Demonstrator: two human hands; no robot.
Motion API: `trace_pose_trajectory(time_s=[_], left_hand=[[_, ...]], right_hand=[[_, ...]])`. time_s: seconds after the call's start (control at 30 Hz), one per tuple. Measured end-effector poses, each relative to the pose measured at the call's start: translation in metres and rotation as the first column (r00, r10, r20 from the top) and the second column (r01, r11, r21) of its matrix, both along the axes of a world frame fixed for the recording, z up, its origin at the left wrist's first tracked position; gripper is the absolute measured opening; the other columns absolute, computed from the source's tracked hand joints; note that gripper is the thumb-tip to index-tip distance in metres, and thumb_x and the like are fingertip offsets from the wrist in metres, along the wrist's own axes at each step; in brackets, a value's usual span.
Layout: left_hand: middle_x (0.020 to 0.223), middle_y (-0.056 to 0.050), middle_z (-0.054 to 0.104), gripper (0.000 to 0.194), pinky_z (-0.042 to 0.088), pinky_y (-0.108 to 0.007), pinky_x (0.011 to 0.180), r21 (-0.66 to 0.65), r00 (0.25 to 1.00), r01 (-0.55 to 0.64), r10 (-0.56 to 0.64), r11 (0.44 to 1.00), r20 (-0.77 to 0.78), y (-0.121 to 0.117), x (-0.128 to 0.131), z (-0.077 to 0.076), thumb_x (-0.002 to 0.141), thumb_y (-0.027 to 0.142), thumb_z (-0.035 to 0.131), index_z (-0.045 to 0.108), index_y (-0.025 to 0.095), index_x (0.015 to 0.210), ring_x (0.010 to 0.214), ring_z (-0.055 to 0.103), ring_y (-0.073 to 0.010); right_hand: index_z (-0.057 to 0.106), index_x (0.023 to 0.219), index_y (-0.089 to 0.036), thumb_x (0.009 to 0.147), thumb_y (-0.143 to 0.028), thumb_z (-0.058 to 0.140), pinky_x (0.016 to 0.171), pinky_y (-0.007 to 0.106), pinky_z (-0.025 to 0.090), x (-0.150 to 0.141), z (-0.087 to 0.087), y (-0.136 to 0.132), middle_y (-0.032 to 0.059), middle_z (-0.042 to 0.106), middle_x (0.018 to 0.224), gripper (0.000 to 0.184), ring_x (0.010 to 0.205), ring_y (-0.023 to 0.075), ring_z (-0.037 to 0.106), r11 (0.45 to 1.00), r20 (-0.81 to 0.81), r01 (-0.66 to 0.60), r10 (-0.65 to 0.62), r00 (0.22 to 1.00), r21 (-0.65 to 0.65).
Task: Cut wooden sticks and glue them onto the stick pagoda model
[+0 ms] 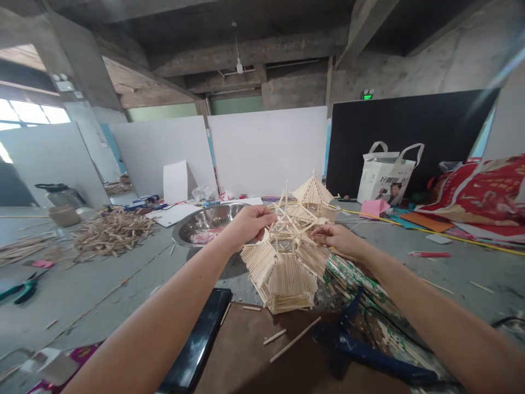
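A pavilion-like model of thin wooden sticks point(292, 279) stands in front of me, with flared lower panels and an open stick frame on top. My left hand point(253, 220) is closed in a pinch at the left of that upper frame. On the opposite side, my right hand point(334, 238) has its fingers curled together beside the frame's right edge; what lies between them is too small to make out. Behind rises a pointed roof of sticks point(313, 189), partly hidden by the nearer model. A blue glue gun point(369, 350) lies below my right forearm.
A steel basin point(186, 227) sits behind my left hand. Near my left forearm lies a black phone point(205, 334). Loose sticks point(295, 339) are on the brown board point(241, 355). A stick heap point(112, 232) and pliers point(25, 287) are left; a white bag point(385, 178) stands right.
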State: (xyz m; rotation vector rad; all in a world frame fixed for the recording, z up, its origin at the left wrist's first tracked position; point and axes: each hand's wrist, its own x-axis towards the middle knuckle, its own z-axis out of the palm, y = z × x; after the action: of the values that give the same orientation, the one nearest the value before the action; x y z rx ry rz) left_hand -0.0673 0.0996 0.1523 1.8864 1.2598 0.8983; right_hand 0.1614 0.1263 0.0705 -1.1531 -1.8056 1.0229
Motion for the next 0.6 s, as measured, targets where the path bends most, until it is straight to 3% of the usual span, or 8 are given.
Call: trace_pose_trajectory(time_s=[0.6], left_hand=[[0.036, 0.006, 0.038, 0.021, 0.025, -0.016, 0.033, 0.022, 1.000, 0.025, -0.024, 0.999, -0.015, 0.0017, -0.0015, -0.0009, 0.071, 0.035, 0.048, 0.047, 0.017, 0.060, 0.030, 0.035, -0.0031]], right_hand=[[0.056, 0.080, -0.014, 0.066, -0.036, 0.053, 0.062, 0.026, 0.039, 0.0006, 0.0017, -0.0038, 0.0006, 0.055, 0.068, 0.025, 0.061, 0.0110, 0.050, 1.000, 0.033, 0.000, 0.000, 0.999, 0.016]])
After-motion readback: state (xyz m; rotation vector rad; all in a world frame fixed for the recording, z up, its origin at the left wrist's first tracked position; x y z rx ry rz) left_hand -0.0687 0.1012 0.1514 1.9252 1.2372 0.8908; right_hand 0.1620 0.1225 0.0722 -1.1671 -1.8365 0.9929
